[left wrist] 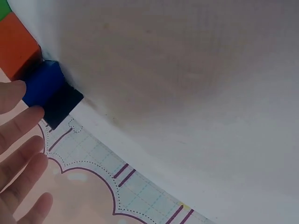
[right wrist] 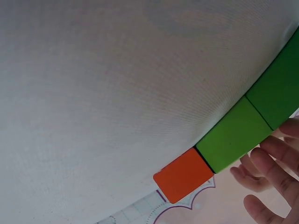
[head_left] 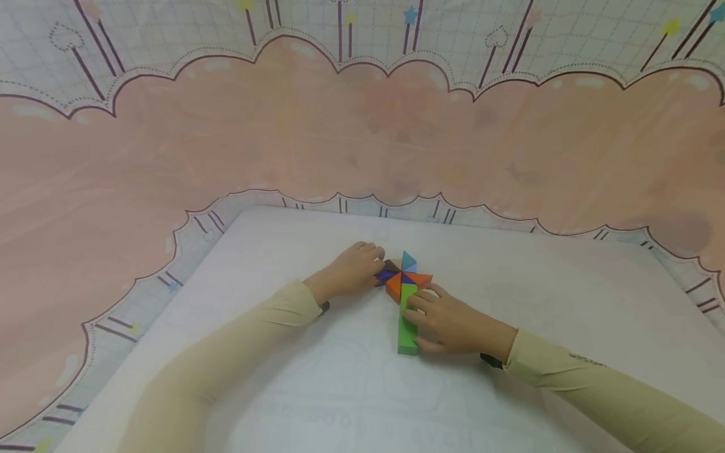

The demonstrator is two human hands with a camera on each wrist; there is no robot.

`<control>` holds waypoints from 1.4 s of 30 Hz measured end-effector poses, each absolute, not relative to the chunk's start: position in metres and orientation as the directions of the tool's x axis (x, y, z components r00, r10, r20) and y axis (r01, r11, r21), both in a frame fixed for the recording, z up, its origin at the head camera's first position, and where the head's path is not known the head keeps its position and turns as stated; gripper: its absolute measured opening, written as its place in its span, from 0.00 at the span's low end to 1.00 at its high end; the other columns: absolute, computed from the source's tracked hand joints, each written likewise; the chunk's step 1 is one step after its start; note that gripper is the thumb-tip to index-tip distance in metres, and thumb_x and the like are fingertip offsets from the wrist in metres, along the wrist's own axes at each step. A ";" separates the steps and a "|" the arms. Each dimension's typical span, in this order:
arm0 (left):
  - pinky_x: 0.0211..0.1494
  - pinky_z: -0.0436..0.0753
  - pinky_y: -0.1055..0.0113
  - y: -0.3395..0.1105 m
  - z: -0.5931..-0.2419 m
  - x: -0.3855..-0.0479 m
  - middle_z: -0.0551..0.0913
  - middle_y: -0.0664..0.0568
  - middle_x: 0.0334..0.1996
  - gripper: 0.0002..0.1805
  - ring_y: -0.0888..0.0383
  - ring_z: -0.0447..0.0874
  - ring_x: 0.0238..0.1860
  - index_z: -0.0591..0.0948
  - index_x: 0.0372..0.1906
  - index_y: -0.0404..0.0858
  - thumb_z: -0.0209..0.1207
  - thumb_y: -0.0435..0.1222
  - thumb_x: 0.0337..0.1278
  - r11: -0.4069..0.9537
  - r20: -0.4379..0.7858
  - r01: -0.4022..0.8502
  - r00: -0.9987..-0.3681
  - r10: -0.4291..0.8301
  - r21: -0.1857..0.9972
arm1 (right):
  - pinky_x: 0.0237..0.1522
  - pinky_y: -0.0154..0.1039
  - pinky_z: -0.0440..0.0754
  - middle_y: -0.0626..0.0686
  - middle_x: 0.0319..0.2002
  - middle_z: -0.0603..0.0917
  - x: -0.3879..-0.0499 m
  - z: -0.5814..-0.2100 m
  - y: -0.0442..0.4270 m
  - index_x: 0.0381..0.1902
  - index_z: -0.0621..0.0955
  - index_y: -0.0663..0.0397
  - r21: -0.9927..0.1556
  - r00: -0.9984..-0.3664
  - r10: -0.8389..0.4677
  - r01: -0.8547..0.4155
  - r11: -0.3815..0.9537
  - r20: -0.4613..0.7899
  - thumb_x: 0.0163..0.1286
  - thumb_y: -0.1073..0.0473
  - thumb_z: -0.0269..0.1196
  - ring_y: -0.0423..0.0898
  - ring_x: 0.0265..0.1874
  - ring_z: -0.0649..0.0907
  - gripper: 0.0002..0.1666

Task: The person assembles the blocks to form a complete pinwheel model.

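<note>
Several coloured triangular and wedge-like blocks meet in a pinwheel on the white tabletop, with a light blue triangular block [head_left: 408, 260] at the top and an orange block [head_left: 393, 289] at lower left. Straight down from its centre runs a green bar [head_left: 406, 336]; the right wrist view shows it as a light green block [right wrist: 236, 133] and a darker green block [right wrist: 280, 84] end to end. My left hand [head_left: 354, 270] touches the pinwheel's left side, fingers extended by a blue block [left wrist: 46, 84] and a dark block [left wrist: 63, 106]. My right hand [head_left: 453, 321] lies along the bar's right side, fingertips touching it.
White tabletop [head_left: 283, 390] surrounds the blocks. A patterned cloth [head_left: 340, 138] with pink and grid areas hangs behind and beside the table. Both forearms, in pale yellow sleeves [head_left: 589, 380], reach in from the near side.
</note>
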State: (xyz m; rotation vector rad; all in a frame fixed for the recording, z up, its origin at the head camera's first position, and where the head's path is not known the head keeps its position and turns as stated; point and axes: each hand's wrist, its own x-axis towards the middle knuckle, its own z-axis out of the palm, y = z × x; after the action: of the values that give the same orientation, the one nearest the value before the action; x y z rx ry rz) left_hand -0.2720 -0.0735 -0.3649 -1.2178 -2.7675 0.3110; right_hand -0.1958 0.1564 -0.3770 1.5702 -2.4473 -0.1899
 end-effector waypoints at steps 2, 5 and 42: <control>0.68 0.68 0.60 -0.074 -0.365 -0.272 0.77 0.49 0.56 0.19 0.54 0.73 0.58 0.79 0.51 0.41 0.61 0.45 0.57 0.659 0.008 0.719 -0.674 0.738 -0.223 | 0.60 0.53 0.72 0.50 0.49 0.79 -0.196 -0.377 0.157 0.49 0.76 0.49 0.230 -0.402 -0.908 -0.878 0.419 0.118 0.63 0.42 0.58 0.48 0.52 0.76 0.23; 0.68 0.68 0.60 -0.074 -0.367 -0.274 0.76 0.49 0.56 0.19 0.54 0.73 0.58 0.79 0.51 0.42 0.61 0.45 0.57 0.655 0.016 0.720 -0.670 0.743 -0.229 | 0.60 0.53 0.72 0.50 0.49 0.80 -0.196 -0.377 0.157 0.49 0.76 0.49 0.231 -0.406 -0.907 -0.877 0.422 0.113 0.63 0.42 0.57 0.48 0.52 0.76 0.23; 0.65 0.72 0.61 -0.068 -0.371 -0.275 0.78 0.53 0.52 0.16 0.56 0.75 0.55 0.81 0.46 0.47 0.59 0.50 0.57 0.593 0.064 0.728 -0.611 0.789 -0.344 | 0.59 0.53 0.73 0.50 0.47 0.79 -0.196 -0.378 0.156 0.48 0.76 0.49 0.221 -0.391 -0.911 -0.885 0.411 0.130 0.62 0.42 0.59 0.47 0.51 0.76 0.22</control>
State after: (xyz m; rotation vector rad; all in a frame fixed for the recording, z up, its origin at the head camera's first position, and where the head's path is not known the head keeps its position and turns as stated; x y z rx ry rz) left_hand -0.2748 -0.0677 -0.3708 -1.2609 -2.6110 0.4225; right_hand -0.1962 0.1562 -0.3780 1.5816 -2.4371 -0.1690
